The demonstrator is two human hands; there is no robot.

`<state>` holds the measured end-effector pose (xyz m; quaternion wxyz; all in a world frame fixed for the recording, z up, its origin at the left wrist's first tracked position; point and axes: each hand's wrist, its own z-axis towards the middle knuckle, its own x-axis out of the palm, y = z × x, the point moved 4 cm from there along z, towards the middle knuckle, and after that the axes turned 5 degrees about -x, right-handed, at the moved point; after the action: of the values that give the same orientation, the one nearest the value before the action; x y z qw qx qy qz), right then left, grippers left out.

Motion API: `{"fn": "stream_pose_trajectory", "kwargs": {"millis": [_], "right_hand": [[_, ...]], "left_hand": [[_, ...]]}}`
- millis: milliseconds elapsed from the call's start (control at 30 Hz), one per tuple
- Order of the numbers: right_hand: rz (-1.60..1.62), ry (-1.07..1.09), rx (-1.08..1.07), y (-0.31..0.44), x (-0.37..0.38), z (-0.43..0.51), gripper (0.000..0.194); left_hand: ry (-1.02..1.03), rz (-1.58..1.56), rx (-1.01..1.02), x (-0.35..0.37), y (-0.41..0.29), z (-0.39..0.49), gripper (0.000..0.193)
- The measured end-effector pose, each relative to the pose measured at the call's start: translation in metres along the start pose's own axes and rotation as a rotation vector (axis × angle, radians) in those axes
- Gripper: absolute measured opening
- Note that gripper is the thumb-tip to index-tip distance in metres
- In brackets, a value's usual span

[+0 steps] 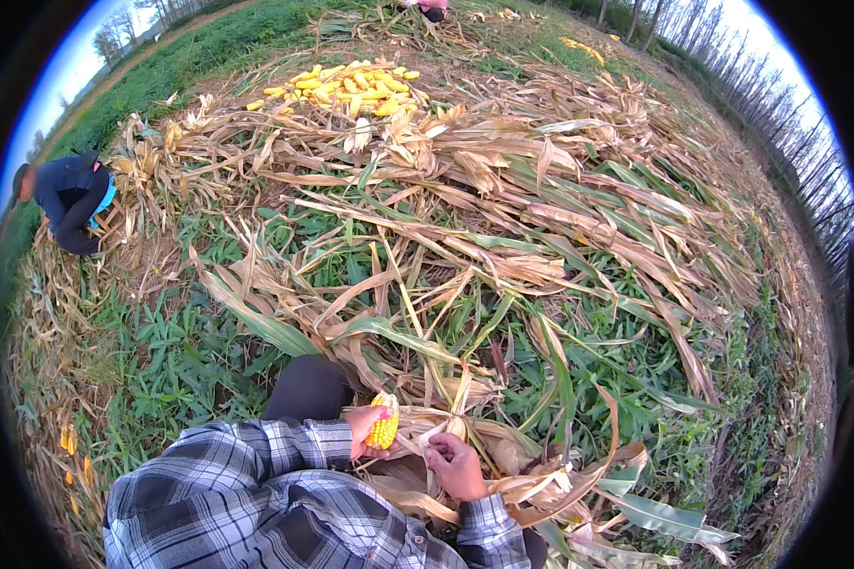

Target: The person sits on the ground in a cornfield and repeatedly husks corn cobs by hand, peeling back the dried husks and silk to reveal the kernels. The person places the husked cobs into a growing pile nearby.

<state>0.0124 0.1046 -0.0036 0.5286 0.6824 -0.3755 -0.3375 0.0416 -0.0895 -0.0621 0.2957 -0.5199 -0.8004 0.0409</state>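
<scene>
A yellow ear of corn (383, 422), its kernels bare on the upper side, is held upright in my left hand (364, 432). Pale dry husk (416, 435) stretches from near the base of the ear towards my right hand (457, 466). The fingers of my right hand are curled close to this husk; whether they grip it is not clear. Dry husks and leaves (541, 491) lie around and below my right hand, over my lap. My left knee (309, 390) shows beyond my left forearm.
Cut corn stalks (512, 263) cover the ground ahead, over green weeds (178, 355). A pile of husked corn ears (359, 87) lies beyond them. A person (71, 195) bends low at the left; another person (433, 8) is partly visible at the top. More ears (582, 50) lie far right.
</scene>
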Motion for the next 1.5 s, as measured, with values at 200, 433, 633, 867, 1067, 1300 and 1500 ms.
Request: {"fn": "stream_pose_trajectory", "kwargs": {"millis": [200, 433, 633, 867, 1067, 1300, 1500], "right_hand": [[0.038, -0.085, 0.080, 0.000, -0.011, -0.001, 0.016], [0.046, -0.072, 0.072, -0.006, -0.004, 0.013, 0.018], [-0.121, -0.043, 0.003, -0.007, -0.005, 0.016, 0.019], [-0.088, -0.051, 0.093, -0.010, -0.020, 0.020, 0.021], [0.255, -0.240, 0.320, -0.009, -0.069, 0.050, 0.015], [0.138, -0.593, 0.143, -0.022, -0.176, 0.206, 0.009], [-0.209, -0.340, 0.158, -0.098, -0.176, 0.360, 0.013]], "left_hand": [[0.056, -0.478, -0.049, 0.027, -0.126, -0.044, 0.032], [0.591, 0.023, 1.486, 0.048, -0.358, -0.164, 0.033], [-0.050, 0.316, 0.584, 0.070, -0.196, 0.010, 0.012], [0.159, 0.722, 0.379, 0.089, -0.086, 0.104, 0.012], [0.104, 0.728, 0.431, 0.099, -0.089, 0.121, 0.011], [0.056, 0.453, 0.327, 0.096, -0.127, 0.086, 0.018], [0.104, 0.015, 0.074, 0.071, -0.153, 0.075, 0.017]]}}
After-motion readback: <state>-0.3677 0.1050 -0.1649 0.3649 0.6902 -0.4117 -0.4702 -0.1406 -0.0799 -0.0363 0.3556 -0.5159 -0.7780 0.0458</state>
